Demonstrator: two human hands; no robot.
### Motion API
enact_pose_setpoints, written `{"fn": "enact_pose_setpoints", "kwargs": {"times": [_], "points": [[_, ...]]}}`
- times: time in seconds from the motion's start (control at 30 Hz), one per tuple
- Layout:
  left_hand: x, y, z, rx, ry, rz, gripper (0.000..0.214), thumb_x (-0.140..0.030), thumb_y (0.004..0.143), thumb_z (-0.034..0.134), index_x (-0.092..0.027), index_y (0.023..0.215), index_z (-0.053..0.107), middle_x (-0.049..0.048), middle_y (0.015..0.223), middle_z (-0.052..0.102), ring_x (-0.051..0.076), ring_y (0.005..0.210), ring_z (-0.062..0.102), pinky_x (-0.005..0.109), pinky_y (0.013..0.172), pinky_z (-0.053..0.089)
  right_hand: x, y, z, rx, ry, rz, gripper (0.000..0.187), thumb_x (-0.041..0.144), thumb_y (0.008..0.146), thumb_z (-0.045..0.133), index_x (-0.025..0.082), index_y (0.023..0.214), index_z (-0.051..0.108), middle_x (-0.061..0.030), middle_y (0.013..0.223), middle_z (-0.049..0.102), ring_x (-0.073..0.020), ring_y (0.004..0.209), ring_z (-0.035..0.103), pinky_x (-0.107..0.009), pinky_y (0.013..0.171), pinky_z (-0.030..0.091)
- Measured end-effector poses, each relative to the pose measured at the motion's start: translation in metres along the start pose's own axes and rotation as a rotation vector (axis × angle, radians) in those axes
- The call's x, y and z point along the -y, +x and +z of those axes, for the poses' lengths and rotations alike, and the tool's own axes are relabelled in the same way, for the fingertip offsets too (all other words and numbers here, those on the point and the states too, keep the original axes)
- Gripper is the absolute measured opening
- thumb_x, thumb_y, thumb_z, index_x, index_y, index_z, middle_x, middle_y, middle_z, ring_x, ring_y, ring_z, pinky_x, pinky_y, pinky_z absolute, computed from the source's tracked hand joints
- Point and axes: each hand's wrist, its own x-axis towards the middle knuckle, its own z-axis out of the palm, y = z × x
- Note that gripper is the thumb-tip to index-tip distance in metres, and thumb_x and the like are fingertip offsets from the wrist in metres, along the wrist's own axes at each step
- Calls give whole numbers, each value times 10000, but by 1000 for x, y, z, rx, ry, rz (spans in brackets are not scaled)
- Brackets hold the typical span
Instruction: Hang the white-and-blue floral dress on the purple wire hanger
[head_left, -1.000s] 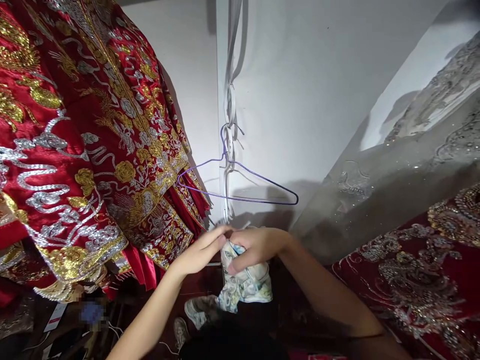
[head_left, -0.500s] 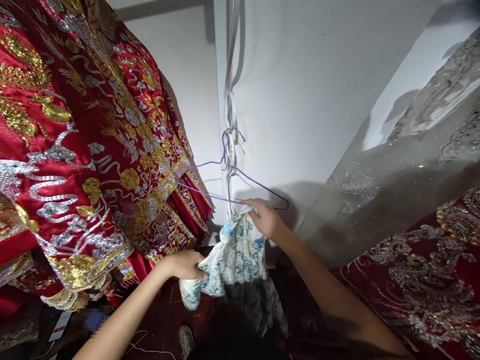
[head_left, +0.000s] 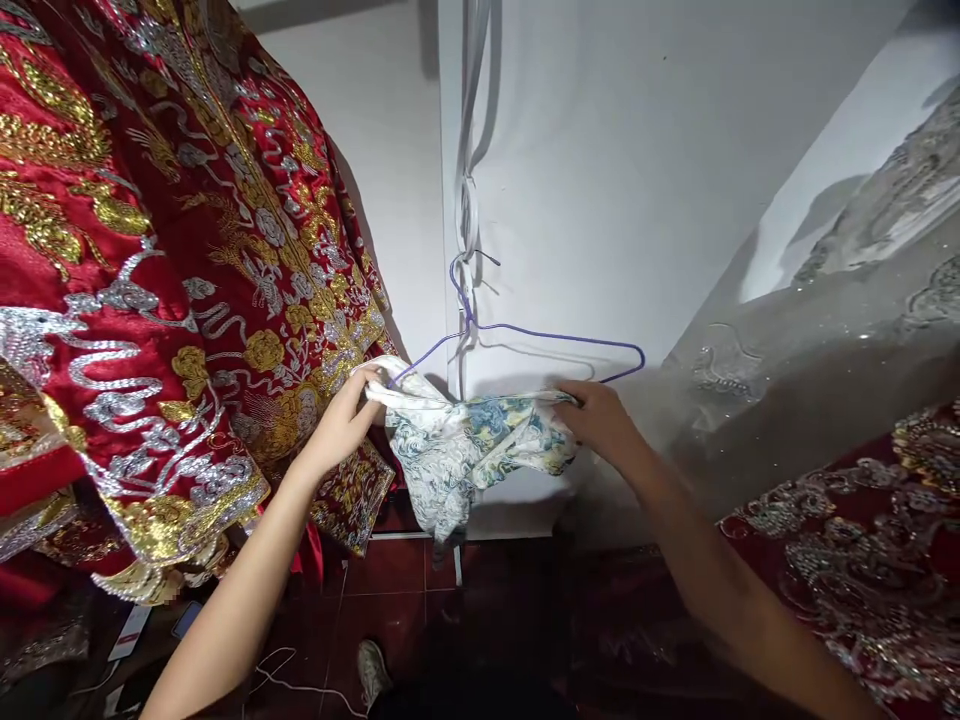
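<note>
A purple wire hanger (head_left: 559, 336) hangs from a white chain of rings (head_left: 469, 215) on the wall. Its left shoulder end runs into the opening of a white, blue and yellow floral garment (head_left: 450, 450), while its right end sticks out bare. My left hand (head_left: 351, 418) is closed on the garment's upper left edge, by that covered end. My right hand (head_left: 600, 415) grips the upper right edge, below the hanger's bare right end. Between my hands the garment's top edge is stretched sideways, and its lower part hangs bunched.
A red jacket (head_left: 255, 260) with gold and silver embroidery hangs close on the left. Pale beaded tulle (head_left: 750, 370) and a dark red beaded garment (head_left: 847, 540) are on the right. A white cable (head_left: 300, 685) lies on the tiled floor near a shoe (head_left: 372, 672).
Both hands have raised and spread the garment, my left hand moving up and my right hand to the right. The hanger's left end now sits inside the garment and the hanger has tilted.
</note>
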Motion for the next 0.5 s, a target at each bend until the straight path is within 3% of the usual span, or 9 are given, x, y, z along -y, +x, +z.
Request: {"fn": "enact_pose_setpoints", "kwargs": {"times": [0.07, 0.13, 0.23, 0.3, 0.37, 0.43, 0.5], "points": [[-8, 15, 7, -60, -144, 18, 267, -243, 931, 457, -214, 1187, 529, 85, 1273, 607, 220, 1131, 585, 356, 972, 458, 2, -4, 3, 105, 65, -42, 235, 204, 711, 473, 187, 786, 695, 11, 620, 586, -168, 629, 531, -247, 572, 361], [-12, 27, 13, -112, -230, 4, 320, -240, 909, 496, -201, 1221, 556, 80, 1183, 649, 211, 1045, 620, 329, 910, 479, 1, -10, 4, 124, 105, -47, 406, 156, 669, 468, 209, 987, 716, 26, 638, 584, -161, 619, 525, -247, 583, 376], [-9, 38, 13, -23, -340, -54, 269, -273, 882, 552, -176, 1096, 682, 65, 1028, 708, 211, 921, 651, 303, 812, 493, -10, -15, -7, -147, 137, 36, 694, 149, 674, 542, 232, 1363, 549, 33, 694, 602, -155, 595, 519, -251, 581, 396], [-3, 42, 8, 46, -421, -109, 232, -306, 849, 614, -172, 993, 737, 52, 943, 731, 207, 838, 657, 290, 743, 491, -23, -12, -22, -321, 196, 84, 763, 196, 697, 614, 217, 1444, 462, 10, 761, 637, -162, 621, 543, -258, 592, 421], [3, 45, -2, 109, -525, -181, 234, -331, 799, 678, -172, 951, 761, 49, 906, 746, 206, 769, 662, 290, 684, 490, -35, -4, -41, -306, 251, 99, 676, 248, 718, 654, 198, 1383, 541, -20, 808, 664, -171, 672, 573, -264, 608, 437], [7, 48, -12, 194, -633, -278, 234, -331, 731, 741, -166, 894, 776, 60, 860, 754, 222, 712, 671, 309, 637, 499, -42, 7, -60, -157, 264, 96, 445, 277, 747, 664, 174, 1179, 693, -55, 842, 689, -182, 737, 603, -275, 642, 445], [6, 50, -17, 147, -703, -321, 231, -319, 666, 784, -141, 814, 778, 92, 794, 752, 264, 662, 684, 361, 603, 523, -42, 19, -76, 22, 265, 126, 233, 300, 785, 677, 134, 929, 753, -87, 814, 699, -180, 720, 610, -290, 635, 434]]}}
